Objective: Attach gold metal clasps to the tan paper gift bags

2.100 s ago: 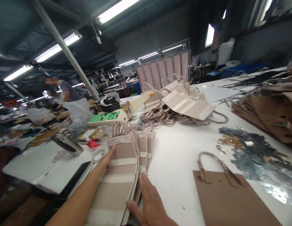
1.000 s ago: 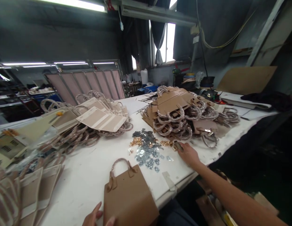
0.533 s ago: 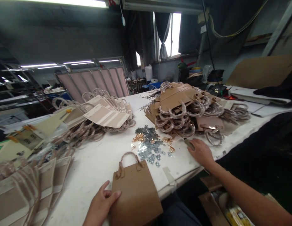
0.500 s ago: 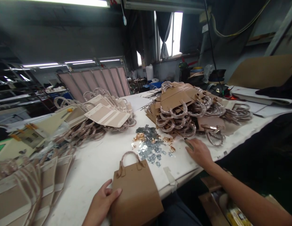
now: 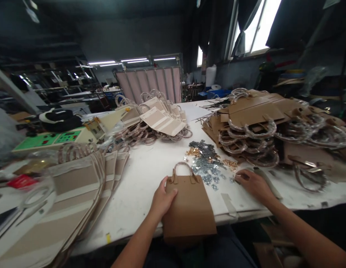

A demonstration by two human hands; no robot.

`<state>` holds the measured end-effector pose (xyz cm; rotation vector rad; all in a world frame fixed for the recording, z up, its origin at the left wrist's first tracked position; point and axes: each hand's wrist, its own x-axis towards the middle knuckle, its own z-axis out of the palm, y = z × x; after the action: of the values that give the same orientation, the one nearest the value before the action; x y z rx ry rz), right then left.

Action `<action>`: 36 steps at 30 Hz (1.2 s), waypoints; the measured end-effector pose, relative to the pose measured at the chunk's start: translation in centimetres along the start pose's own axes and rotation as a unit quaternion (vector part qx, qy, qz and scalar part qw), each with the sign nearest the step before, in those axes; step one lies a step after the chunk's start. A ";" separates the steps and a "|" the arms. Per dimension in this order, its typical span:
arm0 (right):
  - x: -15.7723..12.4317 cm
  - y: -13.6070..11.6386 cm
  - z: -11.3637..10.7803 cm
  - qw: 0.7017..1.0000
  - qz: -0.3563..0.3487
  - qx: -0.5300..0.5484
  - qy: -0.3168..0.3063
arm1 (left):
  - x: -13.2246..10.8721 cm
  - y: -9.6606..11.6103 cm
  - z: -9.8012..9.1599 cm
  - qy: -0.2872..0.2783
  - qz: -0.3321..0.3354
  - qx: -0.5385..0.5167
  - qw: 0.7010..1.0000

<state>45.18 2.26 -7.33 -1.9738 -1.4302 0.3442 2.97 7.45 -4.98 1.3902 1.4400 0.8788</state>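
My left hand [image 5: 164, 199] grips the left edge of a brown handbag panel [image 5: 189, 204], thumb on its face. The panel stands at the table's front edge, and its handle [image 5: 184, 165] arches up from the top. To the right, my right hand [image 5: 253, 185] rests low over the table with fingertips pinched together; what is in them is too small to make out. Beside it lies an olive-coloured tool [image 5: 269, 183], partly behind the hand. Small grey metal plates [image 5: 208, 167] and gold metal fittings [image 5: 230, 163] are heaped between the hands.
Brown bag panels with plastic-wrapped handles [image 5: 253, 111] are piled at the right. Beige-lined panels stand stacked at the left [image 5: 75, 193] and lie in a heap [image 5: 163, 121] farther back. A machine with a green control panel [image 5: 47, 139] sits at the far left.
My right hand has let go of the olive-coloured tool, now lying beside it, and has moved to the small metal pieces. My left hand still holds the panel. The view has turned left.
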 end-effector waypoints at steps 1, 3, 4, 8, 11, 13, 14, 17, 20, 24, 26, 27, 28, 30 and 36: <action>-0.3 -0.4 -0.3 0.999 0.024 0.028 0.012 | 0.5 0.0 -0.1 -0.001 0.023 0.034 0.999; -1.1 -1.7 -0.6 0.992 0.083 0.089 0.027 | 1.4 -0.1 -0.1 -0.005 0.049 0.073 0.996; -1.6 -2.6 -0.5 0.986 0.108 0.128 0.026 | 1.8 -0.1 -0.1 -0.010 0.052 0.079 0.995; -4.4 -8.0 1.7 0.934 0.125 0.334 -0.029 | 2.9 0.1 0.5 -0.023 0.052 0.073 0.996; -6.9 -12.7 5.3 0.889 0.098 0.438 -0.092 | 2.5 0.3 0.9 -0.026 0.057 0.061 0.996; -8.3 -15.7 7.9 0.880 0.075 0.448 -0.142 | 1.8 0.4 1.1 -0.024 0.056 0.049 0.997; -8.9 -17.0 9.0 0.884 0.062 0.433 -0.167 | 1.3 0.4 1.2 -0.019 0.056 0.043 0.997; -10.0 -20.0 11.6 0.920 -0.017 0.347 -0.180 | -0.1 0.0 1.6 0.020 0.056 0.029 0.998; -10.5 -21.1 12.8 0.949 -0.118 0.274 -0.096 | -1.1 -0.4 1.9 0.073 0.052 0.008 0.996; -10.9 -20.6 13.6 0.960 -0.101 0.254 -0.053 | -1.9 -0.2 1.8 0.117 0.031 -0.047 0.991; -11.2 -20.1 13.9 0.954 -0.061 0.283 -0.085 | -2.1 -0.3 1.4 0.121 0.004 -0.085 0.989; -11.3 -20.0 13.9 0.949 -0.049 0.295 -0.100 | -2.2 -0.4 1.1 0.119 -0.015 -0.105 0.987; -11.3 -19.8 14.0 0.946 -0.043 0.301 -0.110 | -2.3 -0.5 0.7 0.113 -0.036 -0.125 0.985; -11.4 -19.8 14.0 0.946 -0.049 0.297 -0.124 | -2.6 -0.9 -0.1 0.084 -0.080 -0.164 0.980; -10.8 -20.4 13.4 0.952 -0.065 0.246 -0.170 | -4.1 -1.2 -2.2 -0.027 -0.145 -0.269 0.952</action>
<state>18.59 0.79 -5.87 -1.4543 -1.4917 0.9200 0.29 3.52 -4.84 0.7669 1.2007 0.9420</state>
